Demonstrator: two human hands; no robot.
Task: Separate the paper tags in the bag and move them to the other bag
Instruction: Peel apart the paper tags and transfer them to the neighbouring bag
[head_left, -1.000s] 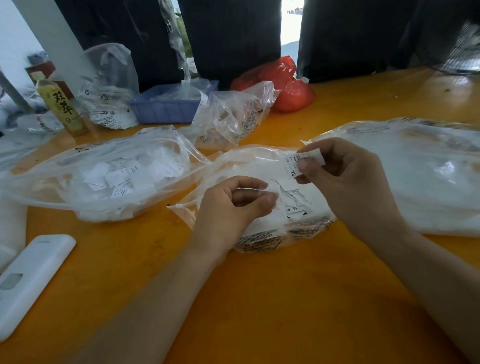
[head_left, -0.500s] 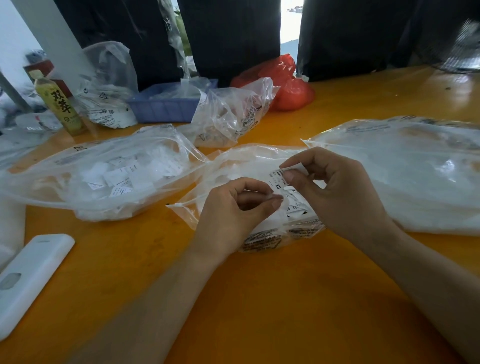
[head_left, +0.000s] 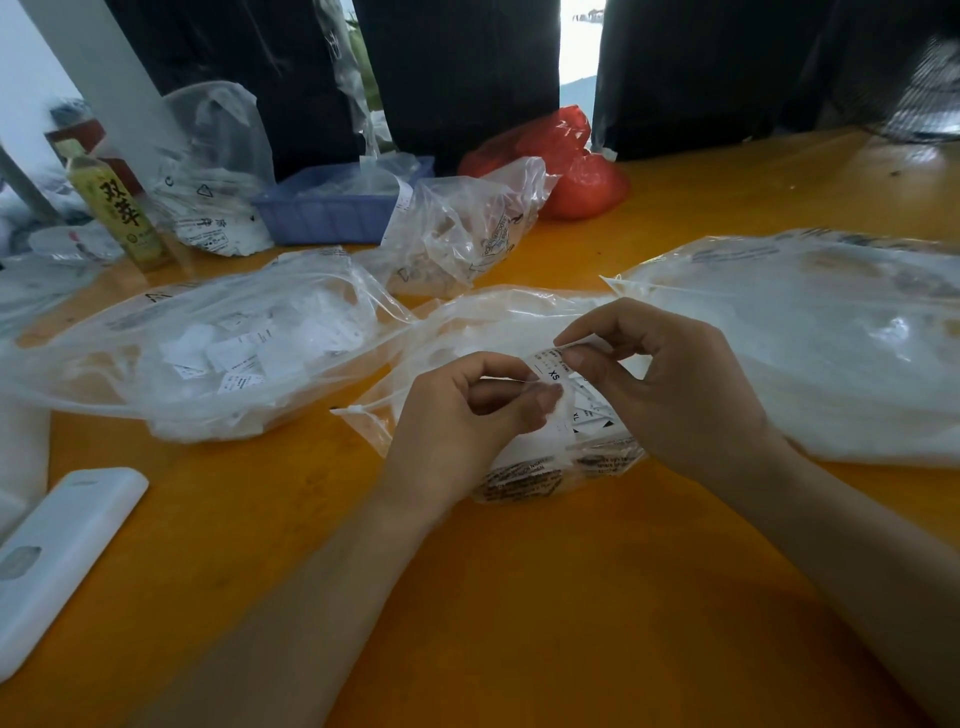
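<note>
Head view: both hands meet over the middle of the orange table (head_left: 519, 597), above a clear zip bag (head_left: 467, 332) that lies flat and holds a stack of white paper tags (head_left: 587, 415). The right hand (head_left: 670, 384) pinches one end of a small white tag printed "XS" (head_left: 550, 364) between thumb and forefinger, its other fingers curled. The left hand (head_left: 462, 415) pinches the other, lower end of the same tag between thumb and forefinger tips, the remaining fingers folded into the palm. The tag is held just above the bag's opening, stretched between the two hands.

Just beside this bag, toward the table's left edge, lies a second clear bag (head_left: 156, 332) with its mouth facing the first; loose separated tags (head_left: 234, 353) sit scattered inside it. Toward the right edge a larger clear bag (head_left: 805, 338) full of white material lies flat, touching the middle bag's far corner.

Along the far edge stand a crumpled clear bag (head_left: 467, 228), a blue plastic basket (head_left: 332, 208), a red plastic bag (head_left: 571, 166), another clear bag with printed recycling marks (head_left: 208, 182), and a yellow-green drink bottle with Chinese characters (head_left: 114, 208). Near the front left corner rests a white oblong device (head_left: 62, 556), well apart from the hands.
</note>
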